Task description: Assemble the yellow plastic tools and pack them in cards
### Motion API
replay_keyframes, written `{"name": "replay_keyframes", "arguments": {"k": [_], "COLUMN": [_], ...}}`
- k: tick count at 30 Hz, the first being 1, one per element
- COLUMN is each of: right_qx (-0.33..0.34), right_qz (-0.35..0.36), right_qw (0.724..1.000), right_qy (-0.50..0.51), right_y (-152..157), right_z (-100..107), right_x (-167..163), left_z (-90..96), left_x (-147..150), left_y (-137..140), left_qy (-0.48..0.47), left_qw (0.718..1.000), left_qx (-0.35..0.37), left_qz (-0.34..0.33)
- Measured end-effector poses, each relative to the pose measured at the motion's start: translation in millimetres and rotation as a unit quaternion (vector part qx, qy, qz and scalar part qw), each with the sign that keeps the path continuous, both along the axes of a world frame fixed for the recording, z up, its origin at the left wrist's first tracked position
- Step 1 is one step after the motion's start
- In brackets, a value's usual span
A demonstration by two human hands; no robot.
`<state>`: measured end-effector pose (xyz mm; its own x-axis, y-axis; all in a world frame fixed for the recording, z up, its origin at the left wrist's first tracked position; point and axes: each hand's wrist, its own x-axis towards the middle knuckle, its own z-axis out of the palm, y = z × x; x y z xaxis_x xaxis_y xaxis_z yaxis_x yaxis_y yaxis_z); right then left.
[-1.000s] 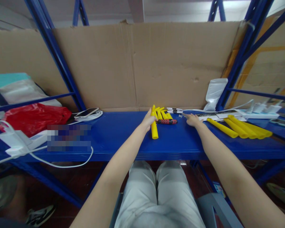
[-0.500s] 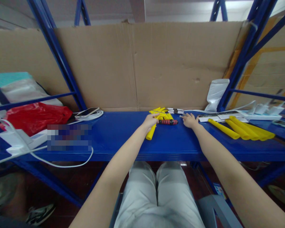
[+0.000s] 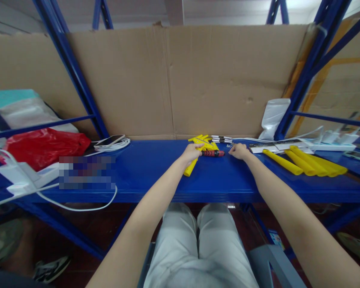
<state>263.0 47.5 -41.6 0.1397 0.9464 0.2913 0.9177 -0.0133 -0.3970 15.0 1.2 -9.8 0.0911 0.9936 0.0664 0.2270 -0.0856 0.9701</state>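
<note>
My left hand point(image 3: 192, 153) is closed, its fingertips pinched on a yellow plastic piece point(image 3: 202, 146). A yellow tube point(image 3: 191, 168) points toward me from beneath that hand. Just right of it, a red-and-black screwdriver handle point(image 3: 213, 153) lies crosswise on the blue shelf surface point(image 3: 150, 168). My right hand point(image 3: 239, 151) has its fingers drawn together against the surface, beside small metal parts point(image 3: 229, 146). Whatever is between those fingertips is too small to make out. Behind the screwdriver are white sticks with black bands point(image 3: 222, 139).
Several yellow tubes point(image 3: 307, 164) lie to the right, by a white power strip point(image 3: 330, 146). White paper sheets point(image 3: 268, 148) are behind them. At left are a red plastic bag point(image 3: 48, 146), a phone with a coiled white cable point(image 3: 112, 143) and chargers. Cardboard point(image 3: 210, 80) walls the back.
My right hand's fingers, spread flat before, have drawn together near the small metal parts. My left hand has hardly moved.
</note>
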Motion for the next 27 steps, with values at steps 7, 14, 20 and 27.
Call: {"name": "replay_keyframes", "arguments": {"k": [7, 14, 20, 27], "right_qx": [0.02, 0.055, 0.046, 0.064], "right_qz": [0.042, 0.19, 0.193, 0.185], "right_qw": [0.991, 0.924, 0.929, 0.94], "right_qy": [0.125, 0.326, 0.312, 0.279], "right_y": [-14, -27, -29, -28], "right_z": [11, 16, 12, 13], "right_x": [-24, -49, -58, -61], "left_z": [-5.1, 0.8, 3.8, 1.6], "left_x": [3, 5, 6, 7], "left_y": [-1, -11, -15, -14], "left_qy": [0.037, 0.081, 0.069, 0.08], "left_qw": [0.998, 0.989, 0.988, 0.988], "left_qx": [0.042, 0.092, 0.098, 0.1], "left_qz": [-0.038, -0.082, -0.097, -0.091]}}
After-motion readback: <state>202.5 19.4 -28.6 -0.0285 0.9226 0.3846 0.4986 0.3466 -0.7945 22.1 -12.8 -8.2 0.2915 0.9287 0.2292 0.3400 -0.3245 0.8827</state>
